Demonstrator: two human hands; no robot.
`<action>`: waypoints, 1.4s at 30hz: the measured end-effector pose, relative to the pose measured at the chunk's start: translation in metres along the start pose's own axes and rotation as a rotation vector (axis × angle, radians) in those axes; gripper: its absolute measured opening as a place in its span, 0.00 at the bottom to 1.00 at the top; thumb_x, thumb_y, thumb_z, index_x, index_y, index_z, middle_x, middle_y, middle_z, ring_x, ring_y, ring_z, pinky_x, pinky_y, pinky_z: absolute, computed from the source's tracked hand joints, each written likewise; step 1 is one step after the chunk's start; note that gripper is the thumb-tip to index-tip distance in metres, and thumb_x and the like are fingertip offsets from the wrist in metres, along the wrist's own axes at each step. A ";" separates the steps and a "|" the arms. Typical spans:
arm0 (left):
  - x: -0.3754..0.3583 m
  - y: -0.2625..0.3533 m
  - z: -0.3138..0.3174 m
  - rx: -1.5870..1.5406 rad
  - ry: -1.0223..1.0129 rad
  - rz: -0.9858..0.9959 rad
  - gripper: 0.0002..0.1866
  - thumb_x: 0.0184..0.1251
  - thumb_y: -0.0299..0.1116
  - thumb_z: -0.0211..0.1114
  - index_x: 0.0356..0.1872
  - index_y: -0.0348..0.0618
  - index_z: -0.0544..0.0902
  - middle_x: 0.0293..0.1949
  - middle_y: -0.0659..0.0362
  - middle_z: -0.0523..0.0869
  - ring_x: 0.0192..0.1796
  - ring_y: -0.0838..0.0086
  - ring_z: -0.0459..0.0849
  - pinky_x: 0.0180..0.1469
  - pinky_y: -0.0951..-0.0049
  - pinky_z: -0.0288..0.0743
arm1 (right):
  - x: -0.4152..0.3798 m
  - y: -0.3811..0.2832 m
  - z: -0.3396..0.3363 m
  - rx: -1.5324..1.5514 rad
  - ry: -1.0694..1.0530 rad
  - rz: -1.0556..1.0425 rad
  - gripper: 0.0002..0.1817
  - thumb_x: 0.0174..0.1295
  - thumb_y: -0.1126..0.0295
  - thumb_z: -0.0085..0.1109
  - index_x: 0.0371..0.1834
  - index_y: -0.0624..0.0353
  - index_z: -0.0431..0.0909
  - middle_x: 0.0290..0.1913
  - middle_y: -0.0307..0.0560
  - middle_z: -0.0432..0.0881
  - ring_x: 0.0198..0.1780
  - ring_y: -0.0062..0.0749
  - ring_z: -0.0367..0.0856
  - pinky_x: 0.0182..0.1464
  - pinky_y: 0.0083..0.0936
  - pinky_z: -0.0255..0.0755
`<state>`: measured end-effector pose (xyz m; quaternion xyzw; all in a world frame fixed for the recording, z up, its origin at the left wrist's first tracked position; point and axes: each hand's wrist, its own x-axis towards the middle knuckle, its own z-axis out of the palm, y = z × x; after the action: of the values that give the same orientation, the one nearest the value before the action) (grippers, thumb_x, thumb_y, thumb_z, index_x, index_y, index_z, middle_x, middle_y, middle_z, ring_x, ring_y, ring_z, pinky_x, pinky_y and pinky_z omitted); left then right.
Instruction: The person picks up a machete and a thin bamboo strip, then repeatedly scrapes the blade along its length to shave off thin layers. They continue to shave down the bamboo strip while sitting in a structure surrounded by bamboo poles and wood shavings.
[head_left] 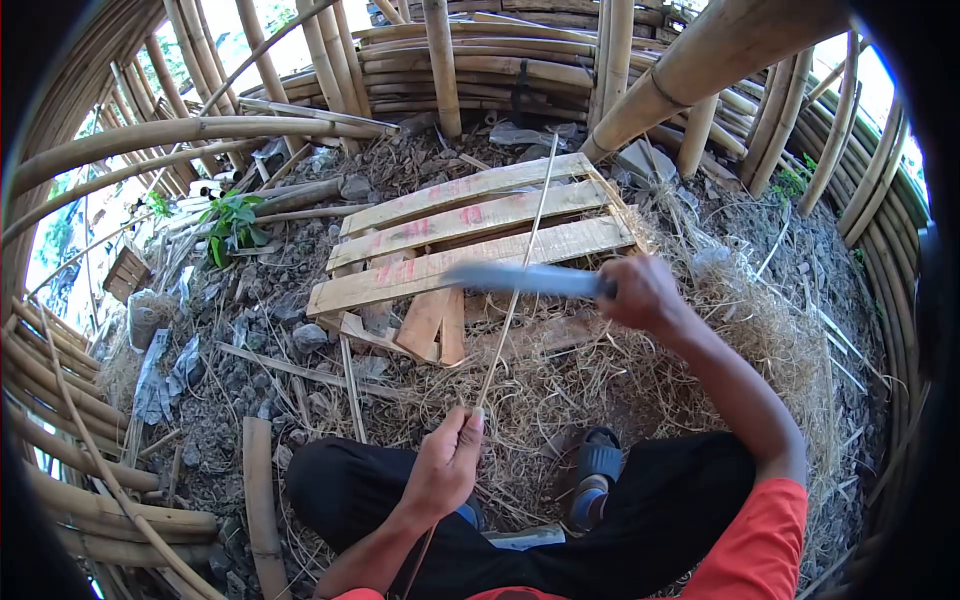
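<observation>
- Left hand [445, 465], near: closed, thumb and fingers pinching 1 thin strip [505, 335]. A slip of the blade toward it could cut the fingers.
- Right hand [645, 292], farther right: wrapped around the handle of 1 knife [535, 280]. Blade blurred over the strip; contact cannot be told. Too steep an angle could sever the strip.
- Strip, far portion: crosses above the slatted wood [480, 218]; poor support could let it twist.
</observation>
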<state>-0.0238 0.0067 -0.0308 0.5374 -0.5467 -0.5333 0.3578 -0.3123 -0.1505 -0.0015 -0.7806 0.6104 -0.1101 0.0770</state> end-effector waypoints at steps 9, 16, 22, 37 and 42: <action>0.003 0.002 0.011 0.012 -0.056 -0.007 0.16 0.80 0.41 0.48 0.33 0.40 0.70 0.21 0.66 0.67 0.23 0.84 0.62 0.26 0.77 0.60 | 0.013 0.050 -0.030 -0.054 0.224 0.227 0.10 0.51 0.65 0.60 0.21 0.60 0.85 0.17 0.52 0.81 0.20 0.42 0.81 0.31 0.38 0.78; -0.001 -0.002 0.017 0.093 -0.105 0.012 0.16 0.79 0.41 0.49 0.35 0.38 0.71 0.20 0.62 0.68 0.24 0.81 0.64 0.27 0.73 0.63 | 0.005 0.038 -0.038 -0.073 0.168 -0.107 0.08 0.49 0.67 0.59 0.20 0.57 0.84 0.16 0.48 0.80 0.18 0.37 0.80 0.28 0.36 0.77; 0.003 -0.010 0.020 0.112 -0.124 0.013 0.16 0.79 0.41 0.50 0.35 0.37 0.72 0.19 0.59 0.69 0.24 0.79 0.64 0.27 0.71 0.63 | 0.018 0.060 -0.024 0.028 0.156 0.169 0.13 0.53 0.62 0.57 0.19 0.57 0.84 0.18 0.51 0.82 0.19 0.39 0.81 0.30 0.34 0.79; 0.000 -0.003 0.015 0.065 -0.148 -0.035 0.18 0.78 0.43 0.51 0.33 0.38 0.72 0.20 0.64 0.69 0.24 0.83 0.64 0.26 0.74 0.63 | 0.015 0.077 -0.034 -0.012 0.284 0.069 0.10 0.52 0.64 0.59 0.21 0.57 0.84 0.20 0.53 0.82 0.22 0.44 0.83 0.31 0.39 0.77; -0.001 -0.010 0.016 0.103 -0.162 -0.030 0.16 0.79 0.42 0.49 0.30 0.44 0.69 0.21 0.70 0.65 0.22 0.87 0.61 0.24 0.81 0.57 | 0.020 0.084 -0.034 0.040 0.223 0.425 0.10 0.50 0.64 0.59 0.19 0.57 0.82 0.19 0.53 0.81 0.23 0.48 0.82 0.33 0.40 0.77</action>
<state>-0.0367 0.0127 -0.0429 0.5185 -0.5921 -0.5515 0.2764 -0.3955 -0.1901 0.0112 -0.6160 0.7633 -0.1892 0.0460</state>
